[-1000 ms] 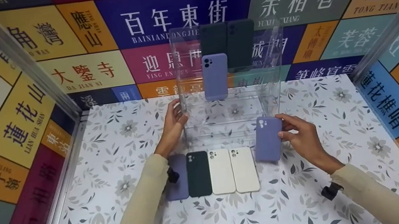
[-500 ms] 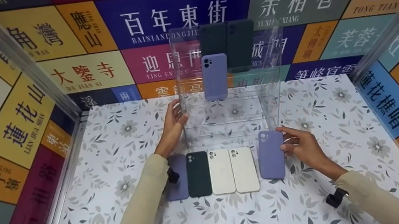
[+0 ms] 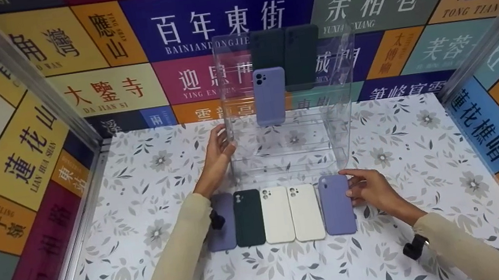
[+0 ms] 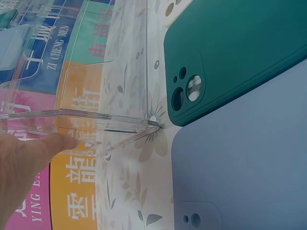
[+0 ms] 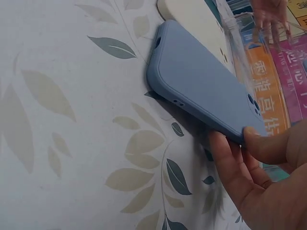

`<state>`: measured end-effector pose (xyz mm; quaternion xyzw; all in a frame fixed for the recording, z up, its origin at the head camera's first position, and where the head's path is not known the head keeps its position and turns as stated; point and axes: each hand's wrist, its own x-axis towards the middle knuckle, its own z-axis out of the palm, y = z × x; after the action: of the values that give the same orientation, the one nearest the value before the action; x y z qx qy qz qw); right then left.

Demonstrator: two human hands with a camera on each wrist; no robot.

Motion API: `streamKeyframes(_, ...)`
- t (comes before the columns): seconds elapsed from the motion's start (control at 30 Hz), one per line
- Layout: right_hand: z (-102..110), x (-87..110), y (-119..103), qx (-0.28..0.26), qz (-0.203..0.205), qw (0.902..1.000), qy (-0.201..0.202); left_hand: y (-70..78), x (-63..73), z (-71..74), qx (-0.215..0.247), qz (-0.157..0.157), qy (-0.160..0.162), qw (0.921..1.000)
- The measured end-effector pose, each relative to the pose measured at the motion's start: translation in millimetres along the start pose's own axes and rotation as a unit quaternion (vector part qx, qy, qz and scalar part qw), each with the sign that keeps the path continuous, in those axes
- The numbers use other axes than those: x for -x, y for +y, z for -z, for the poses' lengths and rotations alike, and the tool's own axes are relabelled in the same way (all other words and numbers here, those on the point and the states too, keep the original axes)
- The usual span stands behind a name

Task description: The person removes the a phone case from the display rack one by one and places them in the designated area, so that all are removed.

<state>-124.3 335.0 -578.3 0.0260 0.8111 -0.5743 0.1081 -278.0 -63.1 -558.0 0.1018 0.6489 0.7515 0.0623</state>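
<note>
My right hand [image 3: 371,189] pinches the right edge of a purple phone case [image 3: 337,205] between thumb and fingers. That case lies at the right end of a row; in the right wrist view its near edge tilts up off the patterned surface. Left of it are two cream phone cases [image 3: 277,214], a dark green case [image 3: 249,218] and another purple case [image 3: 222,234], partly behind my left sleeve. My left hand [image 3: 215,157] grips the left side panel of a clear acrylic display rack [image 4: 86,115], thumb at its edge, other fingers largely hidden.
On the rack's tiers stand a purple case [image 3: 270,98] and two dark green cases [image 3: 303,56] higher up. Walls with coloured sign panels [image 3: 222,17] enclose the back and sides. A leaf-patterned cloth [image 3: 166,278] covers the table.
My right hand has brought the purple case down and toward me, then slightly left beside the cream case, and its tilt has lessened. The left hand has stayed on the rack.
</note>
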Motion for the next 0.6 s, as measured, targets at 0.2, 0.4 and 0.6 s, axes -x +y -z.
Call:
streamKeyframes(0.2,-4.9,-3.2,1.5,0.027,0.003,0.9996,-0.008,-0.6,-0.1,-0.2,0.005,-0.005,0.002,1.0)
streamKeyframes(0.4,-9.1,-6.0,4.3,0.057,0.001,0.9983,-0.009,-0.8,-0.2,-0.6,0.007,-0.008,0.002,0.9999)
streamKeyframes(0.6,-10.1,-7.4,3.1,0.092,0.007,0.9957,-0.014,-0.7,1.0,0.2,0.002,-0.004,-0.004,1.0)
